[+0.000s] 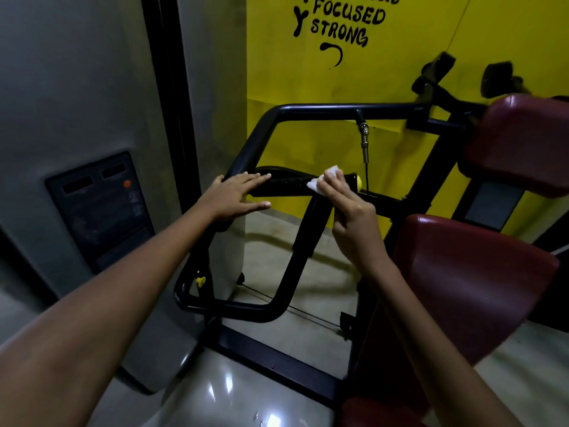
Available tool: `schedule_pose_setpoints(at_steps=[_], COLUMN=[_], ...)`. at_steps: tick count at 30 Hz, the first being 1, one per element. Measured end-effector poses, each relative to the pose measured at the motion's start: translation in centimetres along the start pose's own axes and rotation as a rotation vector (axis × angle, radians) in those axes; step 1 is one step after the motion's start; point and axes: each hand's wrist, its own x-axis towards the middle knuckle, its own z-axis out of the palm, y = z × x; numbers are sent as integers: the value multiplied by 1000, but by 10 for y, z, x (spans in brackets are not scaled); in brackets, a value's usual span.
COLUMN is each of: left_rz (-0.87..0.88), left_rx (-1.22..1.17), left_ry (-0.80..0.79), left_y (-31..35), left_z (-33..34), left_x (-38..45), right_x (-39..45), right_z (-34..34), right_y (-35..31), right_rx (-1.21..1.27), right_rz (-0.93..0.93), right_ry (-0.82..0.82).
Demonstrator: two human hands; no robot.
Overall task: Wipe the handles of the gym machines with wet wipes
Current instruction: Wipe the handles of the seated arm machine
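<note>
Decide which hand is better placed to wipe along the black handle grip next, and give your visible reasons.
The right hand: it already pinches the wet wipe against the handle grip, while the left hand lies flat, steadying the frame.

Dim indoor light; glare patches on glossy floor; soft focus, wide-angle bending at edges.

The left grip rests on the handle at 9 o'clock of the wipe, seat pad at 3 o'clock.
</note>
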Motion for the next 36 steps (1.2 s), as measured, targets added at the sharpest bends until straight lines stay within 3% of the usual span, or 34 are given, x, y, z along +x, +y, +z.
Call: schedule_pose_setpoints(at_steps=[4, 7, 19, 24, 30, 36], left_rz=[-165, -288, -344, -520, -513, -500], left_rx=[-57, -100, -43, -93, -51, -45], left_ry=[91, 72, 92, 104, 104, 110], left_y=[-2, -3, 3, 3, 3, 3], left_z=[5, 8, 5, 7, 9, 9], left_x=[6, 9, 7, 4, 4, 4], right_x=[-4, 7, 16, 1, 23, -8], right_z=[-3, -5, -6, -6, -8, -2], right_y=[2, -4, -8, -10, -6, -8], right_rx=[-4, 14, 22, 4, 26, 8], right_rz=[-23, 22, 61, 46, 94, 28], right_ry=[-13, -19, -18, -34, -45, -29])
